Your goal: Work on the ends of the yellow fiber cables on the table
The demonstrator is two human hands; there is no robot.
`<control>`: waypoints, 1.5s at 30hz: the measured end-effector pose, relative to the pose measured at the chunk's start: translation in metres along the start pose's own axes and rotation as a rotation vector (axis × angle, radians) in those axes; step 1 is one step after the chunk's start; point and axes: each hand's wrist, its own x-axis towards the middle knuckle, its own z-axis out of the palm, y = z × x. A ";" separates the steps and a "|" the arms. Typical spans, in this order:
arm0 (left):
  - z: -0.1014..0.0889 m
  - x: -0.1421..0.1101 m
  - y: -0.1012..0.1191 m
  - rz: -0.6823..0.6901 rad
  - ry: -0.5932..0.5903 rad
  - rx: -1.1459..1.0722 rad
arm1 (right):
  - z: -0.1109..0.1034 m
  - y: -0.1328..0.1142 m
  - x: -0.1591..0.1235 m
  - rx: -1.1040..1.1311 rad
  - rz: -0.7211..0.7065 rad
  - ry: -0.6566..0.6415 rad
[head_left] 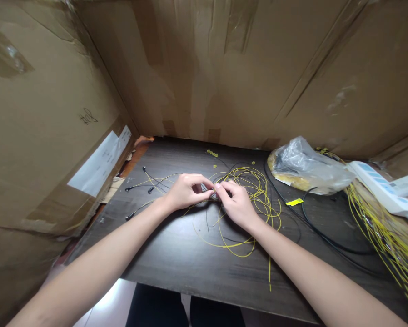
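Note:
My left hand (190, 190) and my right hand (236, 202) meet above the dark table, thumbs and forefingers pinched together at the tips. Thin wires run into the pinch, though the exact spot is mostly hidden by the fingers. Beneath and beyond my right hand lies a loose tangle of yellow and black wires (258, 181). To the left of my left hand, several black wire-end connectors (151, 190) are spread out, their wires leading under that hand. Small yellow pieces (212, 153) lie behind the hands, near the back of the table.
Cardboard walls (190, 81) enclose the table (176, 254) at the back and sides. On the right are a clear plastic bag (306, 163), a white power strip (381, 186), a black cable (323, 236) with a yellow tag (294, 202), and a thick bundle of yellow wires (388, 245).

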 end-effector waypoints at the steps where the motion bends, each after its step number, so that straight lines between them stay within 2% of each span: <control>1: 0.000 0.000 0.000 -0.002 0.001 0.001 | 0.000 0.000 0.000 0.012 0.003 0.004; 6: 0.000 0.000 -0.001 -0.014 -0.008 0.004 | 0.000 0.000 0.000 0.064 0.002 0.018; 12: 0.000 -0.001 -0.002 0.045 -0.022 0.045 | 0.001 0.001 0.000 -0.017 -0.005 0.013; 20: -0.001 0.000 0.000 -0.005 -0.005 0.029 | 0.001 0.001 0.000 0.066 0.005 0.024; 27: 0.000 0.001 -0.002 0.054 -0.004 0.049 | 0.000 0.000 0.000 -0.020 -0.011 0.006; 34: 0.000 0.000 -0.001 -0.011 0.005 0.015 | 0.000 -0.001 0.000 0.053 -0.010 0.019; 39: 0.000 0.000 0.000 -0.067 -0.010 -0.035 | 0.000 -0.001 0.000 0.015 -0.001 0.010; 45: -0.001 0.001 0.001 -0.015 -0.015 -0.010 | -0.001 -0.002 0.000 -0.033 -0.012 -0.027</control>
